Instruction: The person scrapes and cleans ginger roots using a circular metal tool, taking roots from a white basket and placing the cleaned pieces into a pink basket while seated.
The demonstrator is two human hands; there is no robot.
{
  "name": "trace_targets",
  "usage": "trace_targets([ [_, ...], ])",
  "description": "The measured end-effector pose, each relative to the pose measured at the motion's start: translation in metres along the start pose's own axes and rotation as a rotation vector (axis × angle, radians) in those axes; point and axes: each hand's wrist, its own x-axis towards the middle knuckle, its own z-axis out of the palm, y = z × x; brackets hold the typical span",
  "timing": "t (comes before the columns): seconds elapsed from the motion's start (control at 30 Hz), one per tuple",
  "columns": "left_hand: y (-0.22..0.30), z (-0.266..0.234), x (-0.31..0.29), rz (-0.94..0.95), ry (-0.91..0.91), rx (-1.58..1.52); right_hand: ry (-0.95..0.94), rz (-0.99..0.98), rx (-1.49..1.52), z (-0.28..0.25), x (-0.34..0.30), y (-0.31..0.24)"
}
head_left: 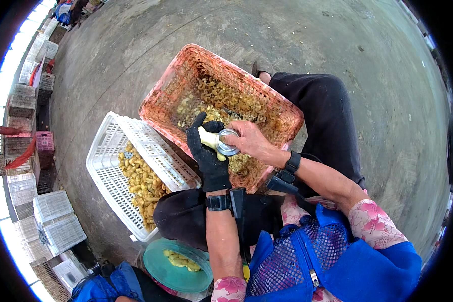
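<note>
My left hand (208,153), in a black glove, is closed around a pale yellow, knobbly piece of ginger (208,137). Bare-skinned, my right hand (251,140) grips a round, shiny metal ring-like tool (228,141) against the ginger's right side. Both hands are above the near left part of a reddish-pink plastic crate (158,103). Brown and pale yellow scraps (236,98) cover much of its bottom. A dark slender object (230,111) lies among the scraps, its kind unclear.
To the left, a white slatted crate (103,163) holds many yellow-brown ginger pieces (141,183). A green round basin (156,269) with pale pieces stands below it. Stacked crates (58,221) line the far left. Another person's blue clothing (110,284) shows at the lower left.
</note>
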Motion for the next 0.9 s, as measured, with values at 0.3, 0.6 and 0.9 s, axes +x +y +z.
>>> trace_targets([
  [0.3,-0.009,-0.014,-0.003,-0.103,-0.073,-0.085,-0.059,-0.209,-0.385,-0.020,0.021,0.002],
  [0.6,-0.040,-0.035,-0.002,-0.045,-0.005,0.130,-0.051,-0.386,-0.758,-0.014,0.015,-0.018],
  [0.9,-0.016,-0.022,-0.007,0.044,0.124,0.255,-0.139,-0.148,-1.058,-0.033,0.026,0.025],
])
